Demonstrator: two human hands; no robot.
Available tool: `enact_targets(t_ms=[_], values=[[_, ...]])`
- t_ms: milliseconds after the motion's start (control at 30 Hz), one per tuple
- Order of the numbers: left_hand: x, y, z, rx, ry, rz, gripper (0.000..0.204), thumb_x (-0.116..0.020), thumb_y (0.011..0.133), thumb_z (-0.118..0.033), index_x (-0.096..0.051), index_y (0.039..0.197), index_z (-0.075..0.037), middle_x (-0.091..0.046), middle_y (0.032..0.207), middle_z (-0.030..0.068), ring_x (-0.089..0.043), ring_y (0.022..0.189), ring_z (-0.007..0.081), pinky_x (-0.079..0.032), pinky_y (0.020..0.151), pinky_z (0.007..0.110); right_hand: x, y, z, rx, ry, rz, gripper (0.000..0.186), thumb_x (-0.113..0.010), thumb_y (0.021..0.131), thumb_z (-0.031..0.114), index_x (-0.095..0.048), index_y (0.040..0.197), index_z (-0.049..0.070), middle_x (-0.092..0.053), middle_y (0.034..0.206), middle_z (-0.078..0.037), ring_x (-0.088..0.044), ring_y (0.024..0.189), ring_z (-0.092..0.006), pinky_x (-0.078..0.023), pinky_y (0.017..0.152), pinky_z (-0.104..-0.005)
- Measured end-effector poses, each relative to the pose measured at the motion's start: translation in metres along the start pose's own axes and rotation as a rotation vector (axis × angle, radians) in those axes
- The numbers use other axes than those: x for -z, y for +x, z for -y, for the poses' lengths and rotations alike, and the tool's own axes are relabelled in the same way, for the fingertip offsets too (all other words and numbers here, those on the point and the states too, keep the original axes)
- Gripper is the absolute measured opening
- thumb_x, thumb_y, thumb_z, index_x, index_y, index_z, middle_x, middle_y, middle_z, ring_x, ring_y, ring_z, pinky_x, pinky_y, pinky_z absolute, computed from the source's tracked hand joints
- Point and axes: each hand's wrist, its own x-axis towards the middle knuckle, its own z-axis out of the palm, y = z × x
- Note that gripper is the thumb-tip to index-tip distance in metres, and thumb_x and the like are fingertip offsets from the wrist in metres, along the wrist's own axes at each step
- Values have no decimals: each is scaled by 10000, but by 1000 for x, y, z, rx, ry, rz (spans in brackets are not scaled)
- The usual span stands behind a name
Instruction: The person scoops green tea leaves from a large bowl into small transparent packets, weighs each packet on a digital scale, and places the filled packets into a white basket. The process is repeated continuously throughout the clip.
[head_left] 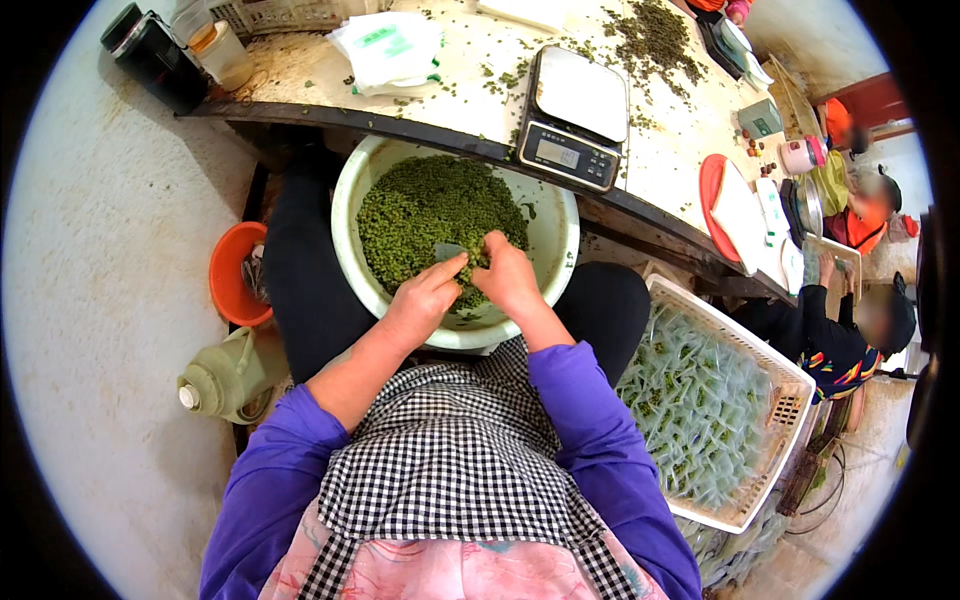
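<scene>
A large pale basin point(568, 255) stands between my knees, holding a heap of small green peppercorns point(425, 205). Above the heap, my left hand point(425, 302) pinches a small clear plastic bag point(449, 253) between thumb and fingers. My right hand point(508, 275) is right beside the bag, over the basin's near right part. Its fingers are curled together, and what they hold is hidden from view.
A digital scale point(570, 115) and white bags point(390, 52) rest on the table ahead. To my right is a crate point(795, 400) of filled clear bags. An orange bucket point(235, 262) and a green thermos point(232, 372) stand left. Other people sit at the far right.
</scene>
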Motion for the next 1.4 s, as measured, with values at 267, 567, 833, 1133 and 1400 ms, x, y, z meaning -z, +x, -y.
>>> enact_targets(t_ms=[267,567,833,1133,1400], values=[[1,0,1,347,-188,-81,118,-677,721,111,-638,807,41,-593,1296,227,-651,1105,312,-572,870,337,-12,-19,9,207,126,-213,307,-725,777,124,-590,1037,31,-655,1045,-159,-675,819,-349,-545,714,-429],[7,0,-5,242,-199,-130,144,-700,697,125,-639,792,35,-630,1232,231,-661,1091,318,-576,876,351,-5,-3,-22,48,553,-143,375,-768,829,166,-603,1124,5,-691,924,-115,-647,789,-190,-528,706,-317],[5,0,-4,197,-117,-177,158,-692,680,143,-627,795,55,-639,1208,233,-678,1040,330,-577,855,350,-23,-5,14,70,8,-155,250,-716,715,22,-579,924,32,-629,854,-148,-637,809,-327,-505,708,-393],[8,0,-1,268,-187,-178,175,-653,694,163,-637,814,36,-638,1217,218,-661,1083,320,-566,876,360,4,-12,-1,119,465,-170,390,-764,777,107,-621,1131,31,-635,1041,-129,-631,889,-257,-520,818,-350],[11,5,-18,117,-144,-107,195,-735,724,35,-661,902,10,-631,1231,207,-639,1106,354,-552,924,382,-14,6,1,47,-18,-82,207,-630,753,-13,-611,935,82,-667,916,-177,-646,883,-393,-509,731,-470]])
